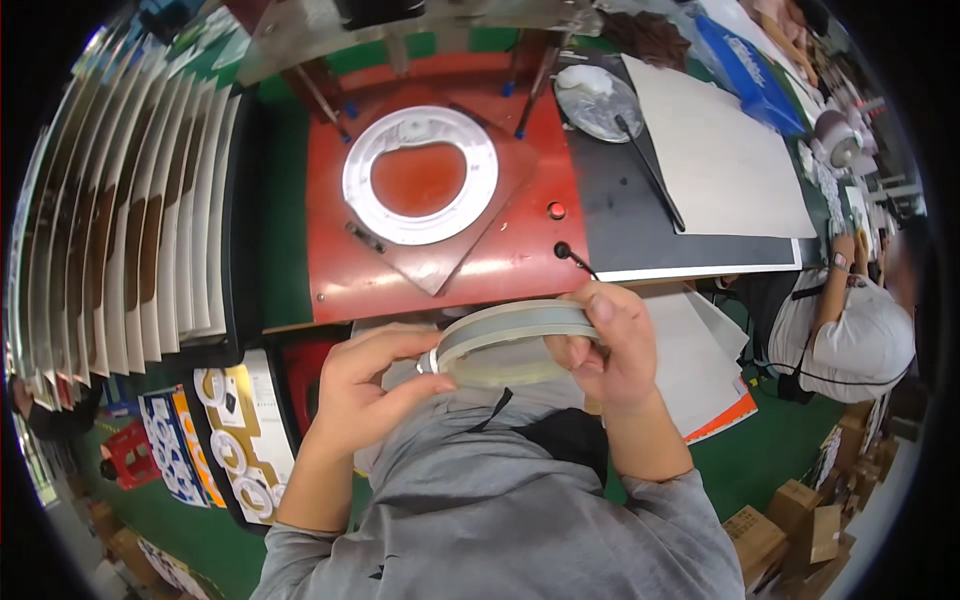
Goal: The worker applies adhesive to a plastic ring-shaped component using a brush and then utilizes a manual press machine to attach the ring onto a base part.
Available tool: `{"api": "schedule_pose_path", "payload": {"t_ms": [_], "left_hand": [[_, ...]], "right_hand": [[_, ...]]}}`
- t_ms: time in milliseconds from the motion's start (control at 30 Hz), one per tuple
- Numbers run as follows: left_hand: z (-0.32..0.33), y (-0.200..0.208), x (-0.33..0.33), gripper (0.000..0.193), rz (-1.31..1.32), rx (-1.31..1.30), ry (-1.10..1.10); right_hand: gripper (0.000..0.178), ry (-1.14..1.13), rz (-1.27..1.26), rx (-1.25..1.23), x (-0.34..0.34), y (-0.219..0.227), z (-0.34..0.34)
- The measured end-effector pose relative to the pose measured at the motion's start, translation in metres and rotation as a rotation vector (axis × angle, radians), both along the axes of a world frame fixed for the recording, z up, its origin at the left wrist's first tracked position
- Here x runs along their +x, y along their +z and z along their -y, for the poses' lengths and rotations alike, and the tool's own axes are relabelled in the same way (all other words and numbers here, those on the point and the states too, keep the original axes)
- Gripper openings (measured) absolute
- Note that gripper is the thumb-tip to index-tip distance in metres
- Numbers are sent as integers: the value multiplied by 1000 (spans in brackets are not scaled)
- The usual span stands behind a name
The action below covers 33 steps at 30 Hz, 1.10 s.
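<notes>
Between my hands, over my lap, I hold a ring-shaped hoop with a grey band around its side and pale greenish rims; it is tilted so its side faces up. My left hand pinches its left end, where a small silvery-white piece shows near the fingers; I cannot make out what that piece is. My right hand grips the right end, thumb on top and fingers curled under. Ahead, on the red machine bed, lies a flat white ring over a square plate.
A rack of upright panels stands left. Right of the red button are a pale sheet, a round dish and a black-handled tool. Another person sits far right; cardboard boxes stand below.
</notes>
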State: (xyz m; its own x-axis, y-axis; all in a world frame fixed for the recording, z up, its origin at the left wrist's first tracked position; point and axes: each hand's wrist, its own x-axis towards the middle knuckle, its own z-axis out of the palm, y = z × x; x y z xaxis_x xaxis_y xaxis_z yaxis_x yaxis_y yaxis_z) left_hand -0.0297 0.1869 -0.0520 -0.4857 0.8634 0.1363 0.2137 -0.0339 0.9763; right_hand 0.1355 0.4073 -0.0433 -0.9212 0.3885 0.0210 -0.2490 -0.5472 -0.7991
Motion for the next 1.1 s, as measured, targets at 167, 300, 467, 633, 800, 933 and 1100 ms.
{"api": "schedule_pose_path", "payload": {"t_ms": [167, 300, 467, 633, 800, 933, 1100], "left_hand": [[-2, -1, 7, 36, 340, -27, 67], [6, -11, 7, 38, 313, 0, 101], [23, -15, 10, 37, 284, -76, 188], [34, -20, 12, 37, 295, -48, 244], [26, -12, 18, 38, 294, -28, 267], [20, -3, 19, 36, 222, -26, 241], [22, 4, 13, 34, 81, 7, 205]], "right_hand": [[34, -200, 161, 630, -11, 15, -50], [21, -844, 638, 1364, -14, -15, -149], [21, -700, 924, 1587, -2, -49, -183], [19, -916, 721, 1238, -24, -34, -188], [20, -898, 690, 1378, -55, -31, -207], [21, -883, 767, 1466, -65, -29, -207], [20, -928, 677, 1475, -41, -19, -200]]}}
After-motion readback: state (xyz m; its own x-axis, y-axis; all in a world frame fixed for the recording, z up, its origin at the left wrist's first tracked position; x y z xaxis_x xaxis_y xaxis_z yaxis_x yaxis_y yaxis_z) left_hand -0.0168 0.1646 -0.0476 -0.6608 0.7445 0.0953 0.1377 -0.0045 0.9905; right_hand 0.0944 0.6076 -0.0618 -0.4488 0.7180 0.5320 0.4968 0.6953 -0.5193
